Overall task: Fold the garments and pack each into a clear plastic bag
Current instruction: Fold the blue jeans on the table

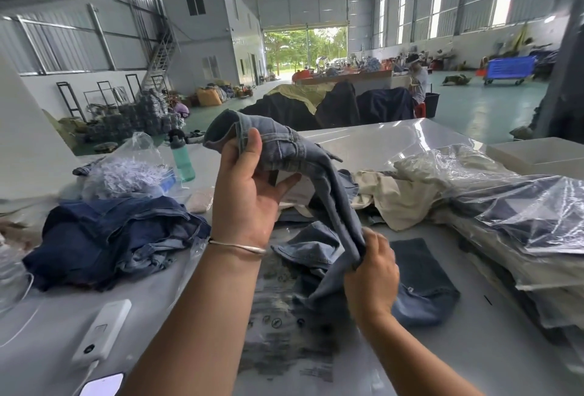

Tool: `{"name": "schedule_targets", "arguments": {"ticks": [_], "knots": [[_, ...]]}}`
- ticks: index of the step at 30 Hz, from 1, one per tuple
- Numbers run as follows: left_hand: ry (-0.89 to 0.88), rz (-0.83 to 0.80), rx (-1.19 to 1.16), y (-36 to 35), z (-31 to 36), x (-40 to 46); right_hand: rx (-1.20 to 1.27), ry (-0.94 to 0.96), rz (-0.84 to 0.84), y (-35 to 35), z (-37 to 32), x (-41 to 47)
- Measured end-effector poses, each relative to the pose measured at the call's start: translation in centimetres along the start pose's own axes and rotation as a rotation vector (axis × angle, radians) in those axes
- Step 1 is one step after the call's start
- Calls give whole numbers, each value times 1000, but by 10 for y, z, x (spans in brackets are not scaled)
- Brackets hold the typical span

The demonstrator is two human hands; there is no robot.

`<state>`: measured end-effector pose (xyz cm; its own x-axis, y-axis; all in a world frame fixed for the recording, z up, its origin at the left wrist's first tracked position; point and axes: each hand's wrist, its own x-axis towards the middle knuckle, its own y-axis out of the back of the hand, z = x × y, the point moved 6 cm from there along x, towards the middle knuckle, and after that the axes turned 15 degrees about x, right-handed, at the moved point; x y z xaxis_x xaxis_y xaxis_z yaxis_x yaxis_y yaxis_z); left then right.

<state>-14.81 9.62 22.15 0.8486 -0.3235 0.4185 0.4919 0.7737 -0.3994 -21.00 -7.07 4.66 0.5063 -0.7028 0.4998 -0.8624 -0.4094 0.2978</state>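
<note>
At the far left of the white table (474, 348) I see a white power bank (102, 330) with a cable, and near it at the bottom edge the corner of a phone (102, 387). Behind them lies a heap of dark blue denim garments (110, 237). Further back stand a clear bag of small white pieces (126, 168) and a green water bottle (183, 158).

In the middle, the left hand (249, 193) is raised above the table. Its thumb presses the waistband of the faded blue jeans (303, 168) against the fingers, so this hand is clamped on the jeans at the top end. On the wrist there is a thin silver bangle (240, 247). The jeans hang down from there to the right hand (373, 275), which is lower and near the table. Its fingers are curled around a bunched part of the same jeans. The lower part of the jeans lies on a flat clear plastic bag with dark print (284, 332), which is spread on the table in front of me.

To the right of the hands lies a cream garment (395, 199), crumpled. At the far right I see a stack of garments already in clear bags (521, 231). In the background a person (418, 79) sits at another table.
</note>
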Motion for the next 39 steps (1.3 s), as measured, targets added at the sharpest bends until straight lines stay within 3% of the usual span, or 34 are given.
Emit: {"name": "schedule_targets", "arguments": {"ticks": [6,9,13,17,18,20,23,24,26,28,33,36,39], "knots": [[23,14,0,19,-6,-1,-120,-404,35,22,88,10],[59,56,-30,36,-14,1,-106,-422,97,50,91,46],[145,184,-94,72,-36,3,112,-207,437,124,30,124],[224,170,-102,103,-75,-8,414,301,696,171,-51,146],[245,195,-96,114,-82,-11,392,436,675,171,-60,139],[287,283,-83,143,-90,-16,127,591,477,144,-55,114],[334,424,-36,192,-97,-27,-161,646,100,79,-13,54],[358,444,-33,204,-103,-32,-230,625,-94,52,7,29],[431,492,-10,224,-125,-48,-396,376,-633,-2,66,-25],[539,560,38,245,-153,-71,-579,168,-896,-24,122,-75],[644,707,48,289,-177,-125,-588,66,-897,-29,146,-95],[679,706,52,298,-181,-143,-476,4,-862,-26,149,-88],[668,673,48,305,-184,-141,-338,16,-660,-16,134,-73]]}}
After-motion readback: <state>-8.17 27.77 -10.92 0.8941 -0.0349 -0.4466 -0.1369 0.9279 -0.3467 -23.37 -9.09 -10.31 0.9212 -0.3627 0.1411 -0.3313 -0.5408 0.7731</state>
